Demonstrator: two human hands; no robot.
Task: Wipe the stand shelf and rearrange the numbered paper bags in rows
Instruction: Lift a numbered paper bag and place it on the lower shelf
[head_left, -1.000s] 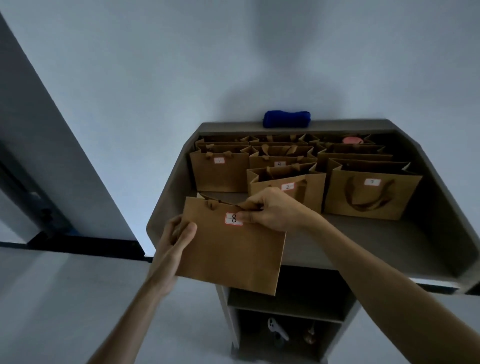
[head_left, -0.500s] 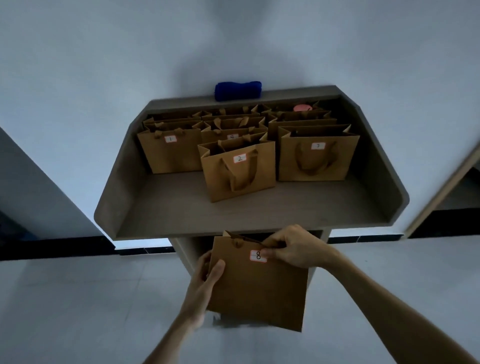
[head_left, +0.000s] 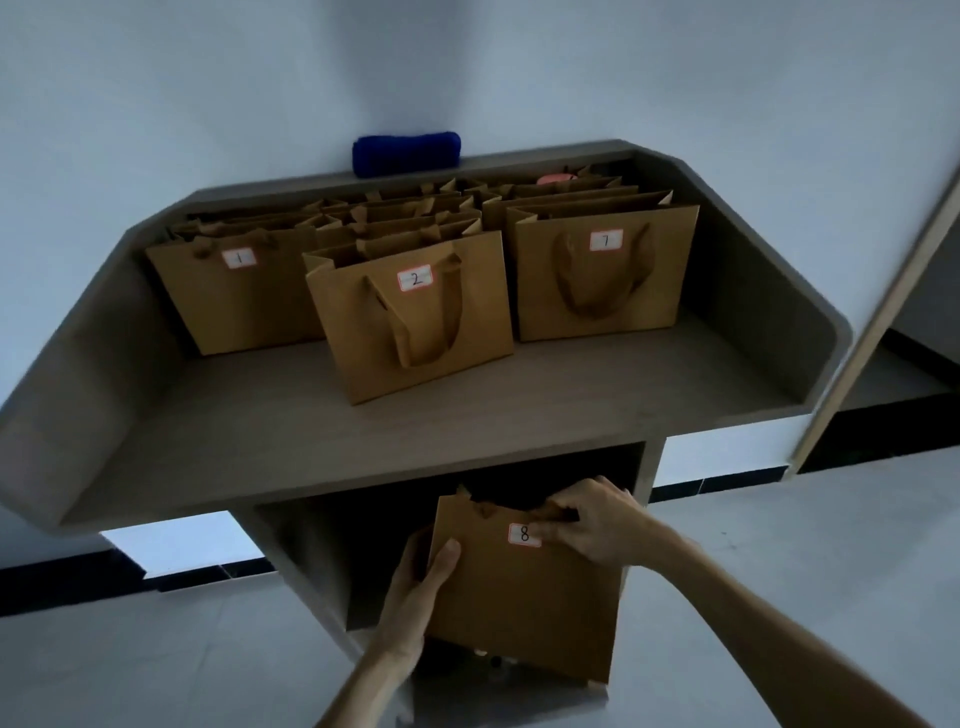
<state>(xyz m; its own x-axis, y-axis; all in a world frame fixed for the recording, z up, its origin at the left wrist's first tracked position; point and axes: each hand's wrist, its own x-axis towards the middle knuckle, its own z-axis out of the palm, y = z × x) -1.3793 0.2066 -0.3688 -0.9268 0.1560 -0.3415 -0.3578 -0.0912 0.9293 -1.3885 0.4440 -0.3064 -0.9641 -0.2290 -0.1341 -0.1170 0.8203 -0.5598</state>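
Note:
I hold a flat brown paper bag labelled 8 below the front edge of the stand shelf, in front of the dark lower compartment. My left hand grips the bag's left edge with the thumb on its front. My right hand pinches its top rim beside the label. On the shelf stand bag 1 at the left, bag 2 in the middle and forward, and bag 7 at the right. Several more bags stand behind them, their numbers hidden.
A rolled blue cloth lies on the shelf's back ledge against the wall. A pink object shows behind the right-hand bags. Raised side walls bound the shelf. A wooden strip leans at the right. Grey floor lies below.
Both hands have carried bag 8 down from the shelf's front to below its edge, before the lower compartment. The view has moved closer to the stand.

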